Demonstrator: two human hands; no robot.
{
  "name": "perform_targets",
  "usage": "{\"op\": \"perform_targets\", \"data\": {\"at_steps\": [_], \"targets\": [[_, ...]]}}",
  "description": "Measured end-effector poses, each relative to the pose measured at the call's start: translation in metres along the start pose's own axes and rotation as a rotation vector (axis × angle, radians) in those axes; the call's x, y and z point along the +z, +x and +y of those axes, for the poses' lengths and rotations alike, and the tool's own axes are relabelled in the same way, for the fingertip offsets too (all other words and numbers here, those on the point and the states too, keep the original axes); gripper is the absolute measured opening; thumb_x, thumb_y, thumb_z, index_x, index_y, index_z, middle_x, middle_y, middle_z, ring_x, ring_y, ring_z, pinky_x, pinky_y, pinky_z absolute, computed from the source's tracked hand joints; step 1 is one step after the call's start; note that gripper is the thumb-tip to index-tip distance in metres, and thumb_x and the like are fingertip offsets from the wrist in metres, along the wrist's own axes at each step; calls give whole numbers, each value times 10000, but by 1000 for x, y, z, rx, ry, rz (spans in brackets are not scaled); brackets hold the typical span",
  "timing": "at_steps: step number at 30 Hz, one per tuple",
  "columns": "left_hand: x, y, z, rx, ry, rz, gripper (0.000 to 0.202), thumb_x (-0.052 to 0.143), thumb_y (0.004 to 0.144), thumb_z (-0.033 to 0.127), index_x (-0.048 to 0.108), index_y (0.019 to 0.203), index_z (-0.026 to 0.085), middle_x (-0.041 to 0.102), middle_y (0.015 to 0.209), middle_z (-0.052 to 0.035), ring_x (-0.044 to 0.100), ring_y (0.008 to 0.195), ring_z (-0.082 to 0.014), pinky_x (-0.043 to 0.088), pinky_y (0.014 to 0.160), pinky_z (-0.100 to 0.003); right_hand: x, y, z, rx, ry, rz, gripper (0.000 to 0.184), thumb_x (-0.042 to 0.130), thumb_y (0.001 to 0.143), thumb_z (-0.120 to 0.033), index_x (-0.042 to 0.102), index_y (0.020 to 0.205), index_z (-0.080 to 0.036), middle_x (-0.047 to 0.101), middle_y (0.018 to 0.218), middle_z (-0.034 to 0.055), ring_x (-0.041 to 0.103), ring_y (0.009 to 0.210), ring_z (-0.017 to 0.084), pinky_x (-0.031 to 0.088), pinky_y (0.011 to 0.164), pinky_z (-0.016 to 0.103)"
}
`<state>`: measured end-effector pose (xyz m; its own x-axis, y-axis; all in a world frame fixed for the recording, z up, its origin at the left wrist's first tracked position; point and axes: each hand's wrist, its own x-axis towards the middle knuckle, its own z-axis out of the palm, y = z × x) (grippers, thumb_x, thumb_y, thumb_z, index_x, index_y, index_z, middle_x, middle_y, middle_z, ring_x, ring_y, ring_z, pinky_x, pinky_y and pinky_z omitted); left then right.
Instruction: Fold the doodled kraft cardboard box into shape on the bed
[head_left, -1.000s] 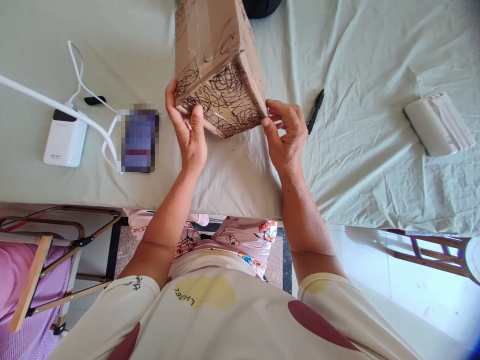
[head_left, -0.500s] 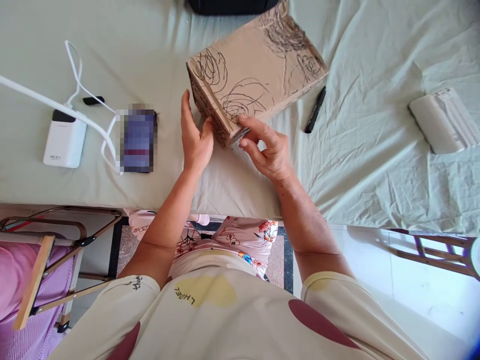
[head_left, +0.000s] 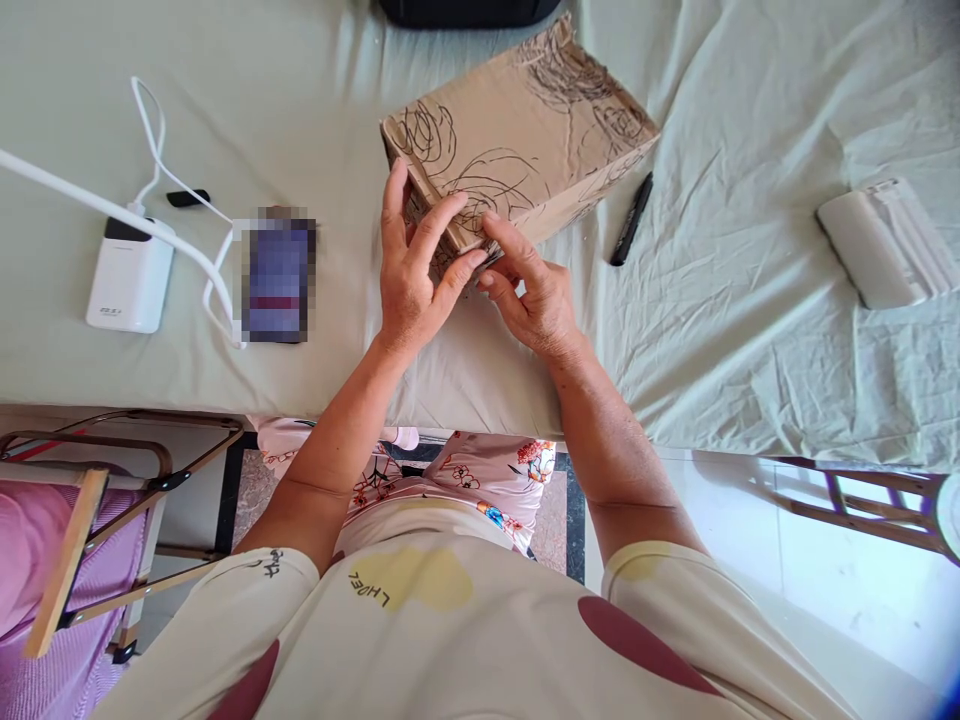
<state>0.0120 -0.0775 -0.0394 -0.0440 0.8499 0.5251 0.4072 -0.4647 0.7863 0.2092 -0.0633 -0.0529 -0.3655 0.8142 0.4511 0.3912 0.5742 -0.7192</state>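
Note:
A brown cardboard box [head_left: 517, 130] with dark scribbled loops on its top lies at an angle on the cloth-covered table. At its near left end is my left hand [head_left: 416, 275], fingers spread over the edge and thumb reaching to the near corner. My right hand [head_left: 536, 300] holds that same corner, index finger on the top face and thumb below. The underside of the corner is hidden by my fingers. To the right of the box lies a black marker [head_left: 631, 220], apart from both hands.
On the left are a white power bank [head_left: 131, 280] with a white cable, a black cap-like piece [head_left: 187, 198] and a pixelated phone [head_left: 277, 280]. A pale packet [head_left: 889, 240] lies at right. A black object [head_left: 469, 10] sits at the back. A folding chair [head_left: 90, 540] stands lower left.
My left hand has moved right and up onto the box's end, its fingers now over the edge. The box has shifted slightly right. My right hand stays at the corner.

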Motion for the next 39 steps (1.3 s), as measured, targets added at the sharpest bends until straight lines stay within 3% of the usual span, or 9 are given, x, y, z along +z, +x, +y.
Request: {"op": "perform_targets", "data": {"at_steps": [6, 13, 18, 21, 24, 28, 31, 34, 39], "targets": [[1, 0, -1, -126, -145, -41, 657, 543, 909, 864, 676, 1323, 373, 257, 1807, 47, 105, 1719, -294, 169, 1433, -487, -9, 3, 11, 73, -18, 153, 655, 541, 1025, -664, 502, 1598, -349, 726, 770, -43, 672, 652, 137, 626, 763, 291], [-6, 0, -13, -101, -121, 39, 543, 481, 985, 794, 688, 1304, 406, 287, 1792, 80, 242, 1691, -274, 153, 1443, -448, -28, 8, 11, 169, -64, 324, 615, 505, 1057, -613, 440, 1627, -389, 775, 799, -39, 704, 679, 177, 639, 783, 354], [-10, 0, -21, -206, -223, -32, 596, 452, 972, 824, 616, 1414, 459, 291, 1782, 153, -52, 1719, -231, 89, 1454, -448, -30, 9, 20, 192, -100, 420, 704, 516, 1039, -638, 333, 1671, -386, 749, 777, -53, 674, 627, 198, 600, 664, 377], [-11, 0, -23, -225, -255, -43, 641, 440, 955, 855, 587, 1443, 467, 323, 1770, 140, -103, 1712, -210, 74, 1454, -457, -30, 7, 32, 209, -121, 472, 808, 549, 1019, -659, 243, 1697, -345, 740, 751, -55, 614, 553, 183, 558, 600, 355], [-11, 3, -28, -158, -185, 79, 643, 447, 949, 868, 637, 1373, 423, 382, 1746, 79, 47, 1724, -242, 117, 1446, -464, -32, 5, 46, 235, -123, 441, 735, 568, 1006, -674, 370, 1626, -334, 732, 713, -45, 597, 551, 180, 548, 596, 347], [-7, 7, -39, -127, -132, 175, 730, 452, 954, 859, 519, 1518, 400, 476, 1688, 20, 199, 1704, -256, 254, 1412, -466, -30, 2, 66, 246, -123, 375, 510, 529, 991, -747, 642, 1239, -316, 713, 707, -24, 622, 583, 190, 568, 633, 372], [-4, 7, -49, -133, -197, 177, 784, 518, 950, 826, 329, 1619, 464, 449, 1710, 28, 354, 1649, -226, 356, 1370, -411, -27, 0, 77, 269, -137, 330, 500, 512, 992, -758, 622, 1116, -286, 708, 752, -4, 698, 698, 217, 602, 738, 401], [-4, 4, -55, -216, -174, 112, 862, 629, 928, 768, 287, 1636, 416, 418, 1733, -7, 362, 1644, -246, 312, 1387, -432, -26, -1, 72, 337, -236, 266, 402, 581, 996, -657, 594, 1089, -265, 726, 849, 34, 737, 900, 252, 608, 878, 441], [-9, -3, -48, -408, 331, -2, 702, 679, 947, 604, 454, 1531, 284, 589, 1603, -118, 436, 1602, -334, 328, 1363, -505, -34, 3, 44, 515, -519, 147, 136, 601, 983, -366, 572, 1031, -241, 717, 1067, 90, 685, 1146, 307, 546, 1045, 545]]}}
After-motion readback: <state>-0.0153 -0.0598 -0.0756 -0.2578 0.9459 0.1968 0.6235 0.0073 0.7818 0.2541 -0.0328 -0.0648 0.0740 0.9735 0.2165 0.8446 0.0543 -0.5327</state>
